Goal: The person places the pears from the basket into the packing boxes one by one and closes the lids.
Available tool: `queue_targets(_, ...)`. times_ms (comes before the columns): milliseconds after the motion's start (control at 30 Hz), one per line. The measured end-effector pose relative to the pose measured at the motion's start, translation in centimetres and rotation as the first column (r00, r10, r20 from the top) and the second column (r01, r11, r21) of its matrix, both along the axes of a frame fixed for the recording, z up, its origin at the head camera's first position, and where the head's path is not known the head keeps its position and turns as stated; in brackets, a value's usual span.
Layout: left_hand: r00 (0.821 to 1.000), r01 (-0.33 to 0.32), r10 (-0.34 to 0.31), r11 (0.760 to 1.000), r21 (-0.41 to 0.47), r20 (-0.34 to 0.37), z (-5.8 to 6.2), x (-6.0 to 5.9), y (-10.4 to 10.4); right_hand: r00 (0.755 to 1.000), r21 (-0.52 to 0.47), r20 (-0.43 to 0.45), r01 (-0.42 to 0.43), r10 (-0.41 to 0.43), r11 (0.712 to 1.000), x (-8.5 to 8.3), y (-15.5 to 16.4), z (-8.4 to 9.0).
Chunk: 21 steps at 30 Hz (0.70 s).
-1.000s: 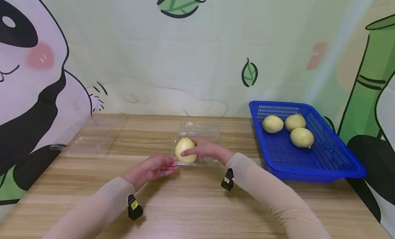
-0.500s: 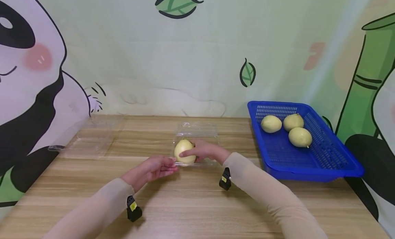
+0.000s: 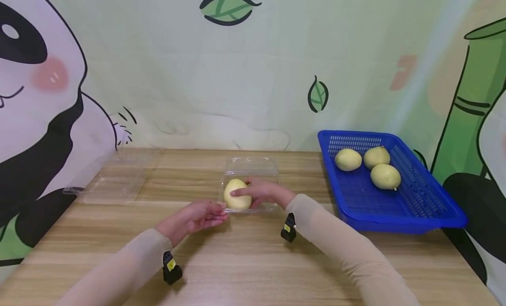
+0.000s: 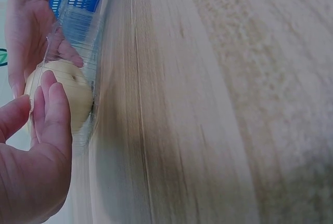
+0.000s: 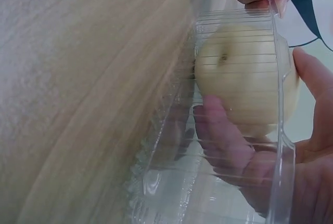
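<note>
A clear plastic clamshell box (image 3: 253, 166) lies with its lid raised at the middle of the table. Its near left rim is pinched between the thumb and fingers of my left hand (image 3: 199, 216). Inside the box, at its left end, sits a pale yellow pear (image 3: 237, 200). My right hand (image 3: 262, 192) holds that pear, thumb on the near side and fingers reaching down into the box. Through the ribbed wall in the right wrist view, the dark end of the pear (image 5: 239, 73) shows, with fingers (image 5: 223, 130) beneath it.
To the right stands a blue plastic basket (image 3: 403, 225) with three more pears (image 3: 385, 176) in it. Another clear plastic box (image 3: 114, 183) rests open at the far left. A printed cloth backdrop (image 3: 253, 77) rises behind the wooden table (image 3: 253, 271).
The pear has turned slightly under my right hand, its stem tip dropping out of sight, and the right thumb has shifted a little upward. My left hand stays at the box rim.
</note>
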<state>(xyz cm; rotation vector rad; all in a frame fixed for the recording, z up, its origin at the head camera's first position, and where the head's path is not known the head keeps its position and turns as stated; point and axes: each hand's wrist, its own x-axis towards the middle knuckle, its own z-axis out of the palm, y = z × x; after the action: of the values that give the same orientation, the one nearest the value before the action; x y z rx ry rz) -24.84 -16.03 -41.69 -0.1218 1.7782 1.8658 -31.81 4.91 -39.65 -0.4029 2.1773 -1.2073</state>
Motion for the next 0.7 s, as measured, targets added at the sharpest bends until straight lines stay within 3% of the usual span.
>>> queue_targets(233, 1.000, 0.004, -0.004, 1.000, 0.007, 0.001, -0.20, -0.08, -0.01, 1.000, -0.028, 0.020, 0.007, -0.006, 1.000, -0.26, 0.04, -0.42)
queue_targets(533, 1.000, 0.008, -0.008, 1.000, 0.020, 0.005, -0.28, -0.02, 0.16, 0.994, -0.061, 0.080, 0.079, -0.074, 0.995, -0.22, 0.10, -0.57)
queue_targets(700, 1.000, 0.000, 0.000, 1.000, 0.014, 0.004, 0.00, 0.16, 0.10, 0.995, -0.050, 0.078, 0.070, -0.066, 0.996, -0.25, -0.05, -0.43)
